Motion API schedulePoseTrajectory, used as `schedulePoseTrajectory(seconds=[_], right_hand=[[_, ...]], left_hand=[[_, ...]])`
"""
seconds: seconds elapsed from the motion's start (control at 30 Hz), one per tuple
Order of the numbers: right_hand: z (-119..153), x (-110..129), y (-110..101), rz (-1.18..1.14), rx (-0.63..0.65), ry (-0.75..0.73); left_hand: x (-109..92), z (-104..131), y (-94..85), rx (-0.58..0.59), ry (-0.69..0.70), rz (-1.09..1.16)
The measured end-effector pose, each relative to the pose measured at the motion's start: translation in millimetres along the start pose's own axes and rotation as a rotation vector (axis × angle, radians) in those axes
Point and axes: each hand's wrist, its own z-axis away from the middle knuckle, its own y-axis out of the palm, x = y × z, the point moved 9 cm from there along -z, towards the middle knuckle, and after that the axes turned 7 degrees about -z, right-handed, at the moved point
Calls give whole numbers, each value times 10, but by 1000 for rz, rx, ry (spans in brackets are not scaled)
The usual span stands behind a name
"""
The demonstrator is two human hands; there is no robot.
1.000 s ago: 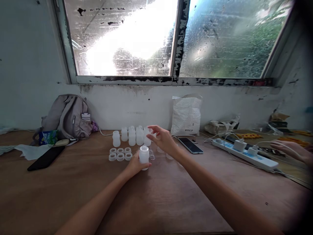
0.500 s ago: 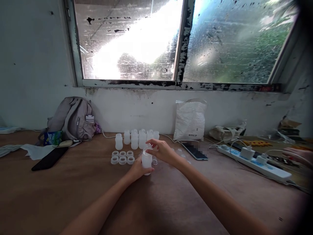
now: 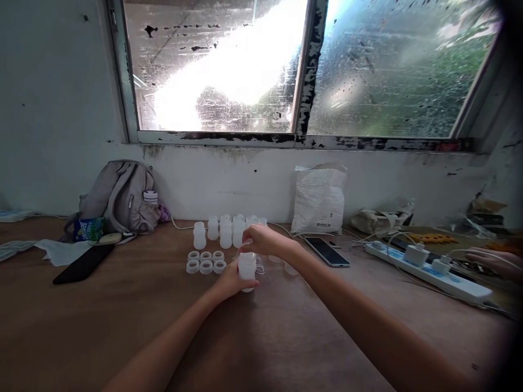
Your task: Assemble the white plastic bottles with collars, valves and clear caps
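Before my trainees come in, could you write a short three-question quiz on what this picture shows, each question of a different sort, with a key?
1. Short answer: What is the person's left grip holding?

2. True or false: The right grip is resting on the backpack.

3. Multiple choice: How are the white rings to the left of the left grip laid out?
A) One long line
B) Two rows of three
C) A single tall stack

Key:
1. A white bottle.
2. False; it is at the top of the white bottle.
3. B.
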Motion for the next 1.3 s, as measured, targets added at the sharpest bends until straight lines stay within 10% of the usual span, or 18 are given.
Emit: schedulePoseTrajectory(seconds=[0.53,1.07,1.3], right_hand=[[-3,116,-39,-87,156,-53],[-157,-25,51,-222,215,76],[-328,-48,416,-377,240,145]], left_hand=[[-9,15,42,234,-70,299],[13,16,85,220,-83,341],[7,27,78,221,-89,262]])
